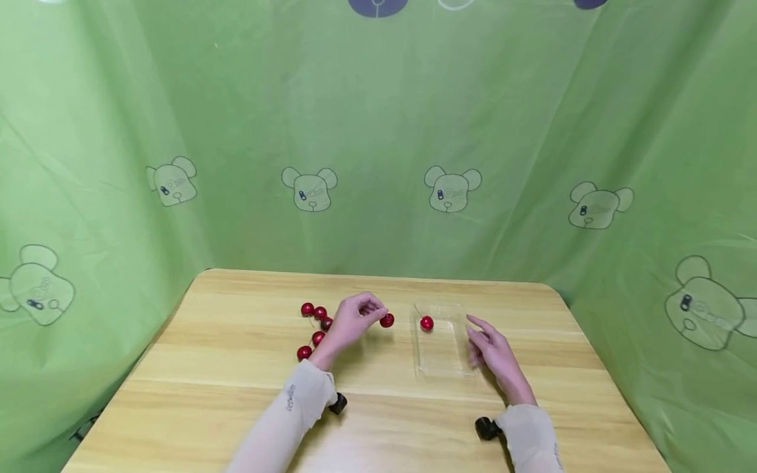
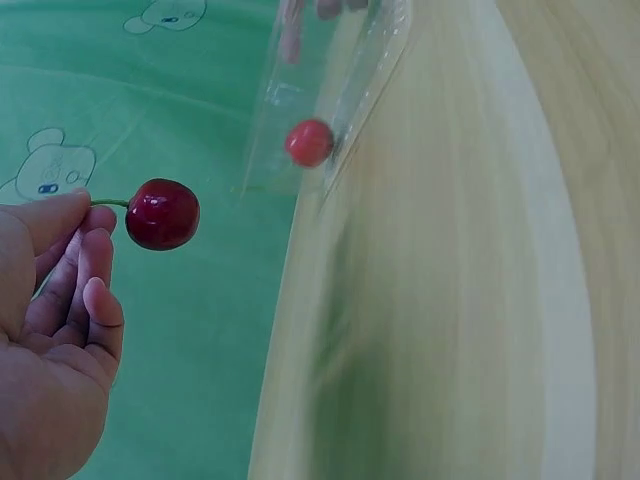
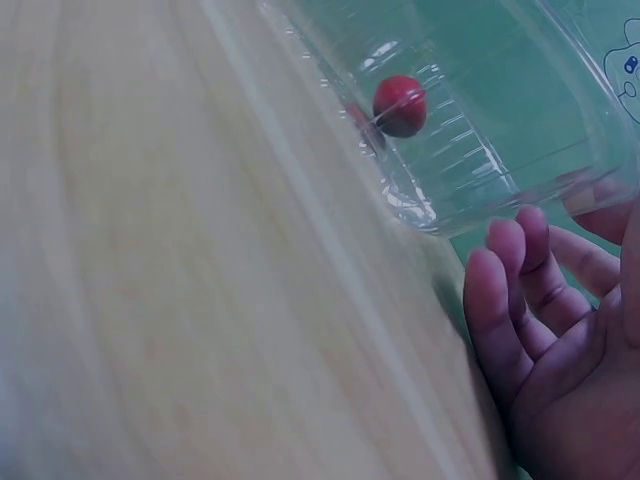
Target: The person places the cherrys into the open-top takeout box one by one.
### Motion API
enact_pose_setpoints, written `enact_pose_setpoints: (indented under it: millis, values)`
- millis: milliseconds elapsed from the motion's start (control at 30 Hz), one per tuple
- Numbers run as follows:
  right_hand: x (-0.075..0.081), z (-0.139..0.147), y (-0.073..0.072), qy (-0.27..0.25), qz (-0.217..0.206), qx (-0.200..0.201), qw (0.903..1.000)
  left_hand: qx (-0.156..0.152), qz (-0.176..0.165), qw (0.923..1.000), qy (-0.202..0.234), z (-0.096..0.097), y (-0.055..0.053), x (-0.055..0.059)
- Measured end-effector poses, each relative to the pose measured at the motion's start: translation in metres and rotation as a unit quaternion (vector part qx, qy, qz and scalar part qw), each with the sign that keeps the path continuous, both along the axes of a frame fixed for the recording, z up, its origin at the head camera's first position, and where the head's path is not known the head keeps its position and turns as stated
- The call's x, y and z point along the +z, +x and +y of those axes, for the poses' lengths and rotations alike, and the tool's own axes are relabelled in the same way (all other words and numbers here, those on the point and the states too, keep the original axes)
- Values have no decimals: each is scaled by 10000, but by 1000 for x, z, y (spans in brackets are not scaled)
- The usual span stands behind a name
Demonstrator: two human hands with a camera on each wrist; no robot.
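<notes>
My left hand (image 1: 353, 320) pinches the green stem of a dark red cherry (image 2: 163, 214) between thumb and fingertips. The fruit hangs just left of a clear plastic box (image 1: 443, 375). Inside that box, towards its far left side, lies another red cherry (image 1: 427, 323) with its stem sticking up. My right hand (image 1: 498, 358) is at the box's right side, fingers loosely bent beside the wall. In the right wrist view, fingertips (image 3: 506, 240) lie close to the box corner; firm contact cannot be told. Several cherries (image 1: 318, 338) lie left of my left hand, partly hidden by it.
The box and loose cherries are on a light wooden table (image 1: 402, 427) with rounded far corners. A green curtain (image 1: 378, 236) printed with bear heads surrounds the table at the back and sides. Small black devices (image 1: 487, 428) are worn on both wrists.
</notes>
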State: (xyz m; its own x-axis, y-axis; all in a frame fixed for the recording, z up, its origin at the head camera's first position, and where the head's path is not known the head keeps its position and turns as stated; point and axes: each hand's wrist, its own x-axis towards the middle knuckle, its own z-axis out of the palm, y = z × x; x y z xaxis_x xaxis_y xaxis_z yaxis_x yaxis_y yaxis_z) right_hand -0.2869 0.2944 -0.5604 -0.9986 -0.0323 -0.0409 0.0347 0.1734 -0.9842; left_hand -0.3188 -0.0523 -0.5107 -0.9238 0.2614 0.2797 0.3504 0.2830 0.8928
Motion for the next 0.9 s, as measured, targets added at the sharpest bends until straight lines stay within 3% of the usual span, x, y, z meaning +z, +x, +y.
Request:
enact_pose_setpoints:
  millis: [333, 900]
  values:
    - [1, -1, -1, 139, -59, -78, 9999, -148, -9, 9998, 98, 22, -2, -3]
    - [2, -3, -1, 163, -54, 165, 9997, -146, -144, 9987, 476, 45, -10, -12]
